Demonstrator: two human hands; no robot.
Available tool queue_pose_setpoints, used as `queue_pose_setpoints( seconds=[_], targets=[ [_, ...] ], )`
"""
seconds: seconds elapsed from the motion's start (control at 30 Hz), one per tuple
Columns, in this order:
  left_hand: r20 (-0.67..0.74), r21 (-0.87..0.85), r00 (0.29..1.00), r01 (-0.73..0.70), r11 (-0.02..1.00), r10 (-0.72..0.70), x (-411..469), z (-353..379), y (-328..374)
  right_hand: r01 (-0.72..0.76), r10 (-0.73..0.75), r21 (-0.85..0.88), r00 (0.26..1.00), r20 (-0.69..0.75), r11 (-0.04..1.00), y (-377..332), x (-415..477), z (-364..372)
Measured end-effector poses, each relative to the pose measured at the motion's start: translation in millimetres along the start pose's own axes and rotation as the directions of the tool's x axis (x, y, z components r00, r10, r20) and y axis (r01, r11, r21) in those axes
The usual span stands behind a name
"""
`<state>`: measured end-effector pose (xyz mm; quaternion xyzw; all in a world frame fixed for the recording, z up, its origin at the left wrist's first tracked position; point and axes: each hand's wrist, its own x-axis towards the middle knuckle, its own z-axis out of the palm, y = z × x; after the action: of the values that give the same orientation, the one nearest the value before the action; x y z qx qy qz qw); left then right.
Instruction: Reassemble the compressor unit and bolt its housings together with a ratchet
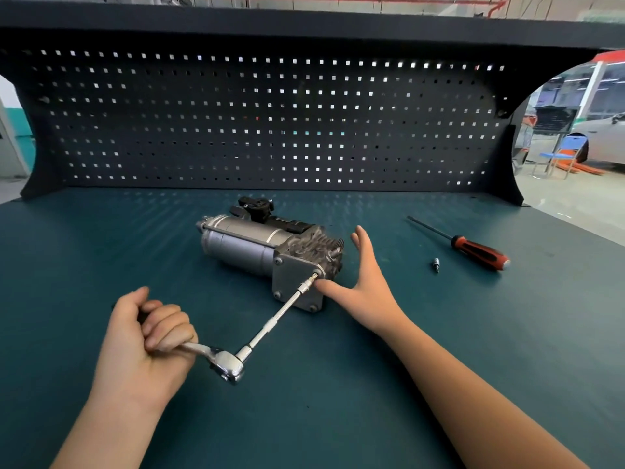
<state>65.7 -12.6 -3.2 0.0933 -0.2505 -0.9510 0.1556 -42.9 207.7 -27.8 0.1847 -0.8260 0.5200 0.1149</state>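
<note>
The grey compressor unit [257,245] lies on its side on the green bench mat, its square end plate facing me. A chrome ratchet [227,364] with a long extension bar reaches up to a bolt at the plate's upper right corner. My left hand [148,340] grips the ratchet handle, fingers curled round it. My right hand [363,282] is beside the compressor's right end with straight fingers, its thumb pointing at the plate near the socket tip.
A red-and-black screwdriver [473,247] lies at the right of the mat, with a small loose socket bit [436,265] nearer the compressor. A dark pegboard [270,123] walls the back of the bench.
</note>
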Motion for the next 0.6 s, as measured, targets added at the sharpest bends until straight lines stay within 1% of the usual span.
queue_pose_setpoints(
  seconds=[0.13,0.2,0.27,0.3,0.37,0.43,0.47,0.5,0.53,0.57,0.6],
  targets=[
    [0.006,0.041,1.0,0.012,0.999,-0.012,9,5,5,-0.002,0.003,-0.026,1.0,0.028,1.0,2,-3,1],
    [0.012,0.049,0.998,0.059,0.997,-0.06,13,1,13,-0.01,0.011,-0.045,0.999,0.033,0.999,4,-2,4],
    [0.049,0.151,0.996,0.066,0.986,-0.074,14,-8,24,-0.022,0.024,-0.059,0.999,0.027,0.998,5,-1,4],
    [0.075,0.189,0.996,0.036,0.981,-0.05,12,-11,28,-0.021,0.023,-0.073,0.999,0.025,0.997,4,-1,3],
    [0.013,0.14,1.0,-0.004,0.99,0.002,13,-17,37,-0.024,0.031,-0.12,0.998,0.056,0.992,-2,-3,3],
    [-0.013,0.173,0.996,-0.08,0.982,0.083,12,-17,43,-0.017,0.038,-0.278,0.997,0.071,0.961,-14,-6,3],
    [-0.01,0.207,0.993,-0.114,0.972,0.119,13,-14,43,0.006,0.012,-0.371,0.999,0.048,0.929,-21,-9,5],
    [-0.012,0.228,0.99,-0.133,0.964,0.14,12,-12,43,0.044,-0.052,-0.435,0.999,-0.007,0.9,-30,-13,7],
    [-0.013,0.235,0.989,-0.137,0.962,0.144,13,-10,43,0.105,-0.157,-0.473,0.985,-0.073,0.875,-39,-18,10],
    [-0.006,0.228,0.99,-0.133,0.964,0.138,13,-10,42,0.172,-0.267,-0.501,0.956,-0.124,0.848,-45,-25,15],
    [0.003,0.221,0.991,-0.128,0.967,0.131,13,-9,41,0.217,-0.326,-0.519,0.937,-0.127,0.827,-52,-34,22]
  ],
)
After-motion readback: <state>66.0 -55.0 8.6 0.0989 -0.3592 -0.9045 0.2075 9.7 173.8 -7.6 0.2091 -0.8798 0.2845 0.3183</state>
